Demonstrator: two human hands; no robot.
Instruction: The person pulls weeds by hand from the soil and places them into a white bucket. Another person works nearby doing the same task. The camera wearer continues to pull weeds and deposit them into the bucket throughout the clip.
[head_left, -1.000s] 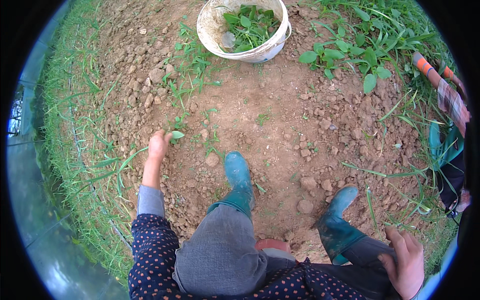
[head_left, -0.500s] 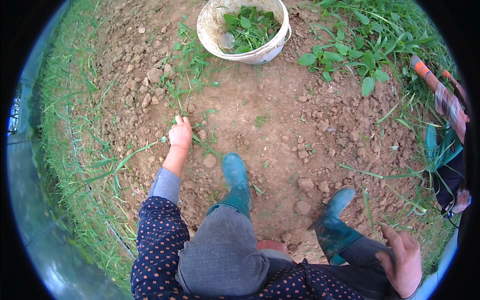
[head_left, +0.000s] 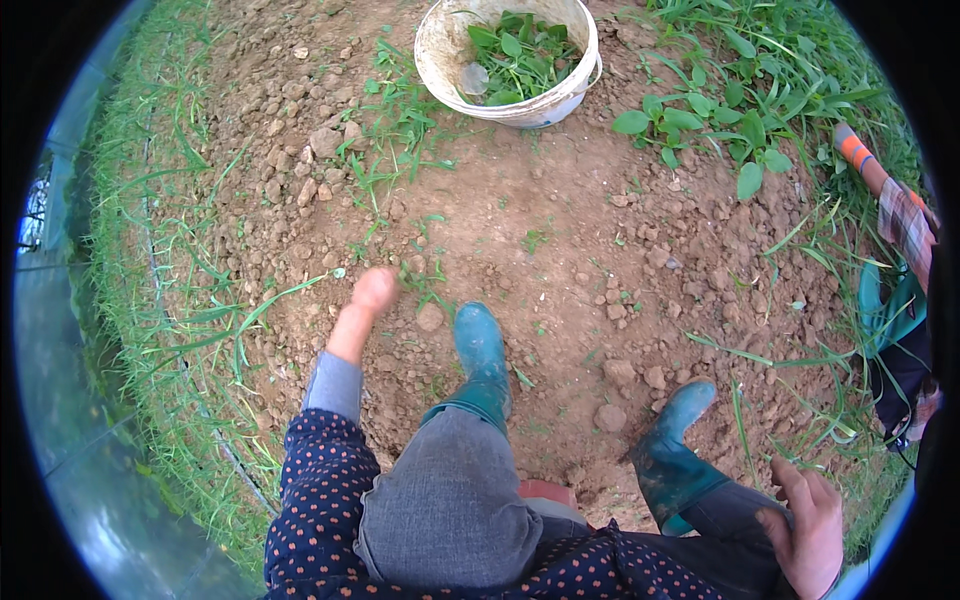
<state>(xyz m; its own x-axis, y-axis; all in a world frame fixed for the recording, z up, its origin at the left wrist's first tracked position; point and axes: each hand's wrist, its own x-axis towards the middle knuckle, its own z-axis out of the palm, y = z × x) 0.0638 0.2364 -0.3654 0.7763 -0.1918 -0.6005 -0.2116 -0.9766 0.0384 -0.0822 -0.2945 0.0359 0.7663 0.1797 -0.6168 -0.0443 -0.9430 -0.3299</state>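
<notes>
Low over the soil, left of my left boot, my left hand [head_left: 375, 290] is smeared by motion. Whether its fingers hold anything cannot be made out. The closest green plants to it are small weeds [head_left: 428, 285] growing beside the boot. At the lower right, my right hand [head_left: 810, 525] hangs by my right leg with the fingers apart and nothing in them. A dirty white bucket [head_left: 440, 78] stands ahead on the ground, with pulled green leaves [head_left: 520, 60] inside it.
My green rubber boots [head_left: 482, 345] are planted on crumbly brown soil [head_left: 560, 230]. Leafy plants [head_left: 720, 115] grow at the far right. Beside them lie an orange-banded handle [head_left: 860, 155] and plaid cloth [head_left: 905, 220]. Tall grass [head_left: 150, 290] lines the left, along plastic sheeting [head_left: 60, 400].
My left hand has drawn back toward me from the weeds it was pinching at. The view has shifted slightly, and my right hand stays nearly where it was.
</notes>
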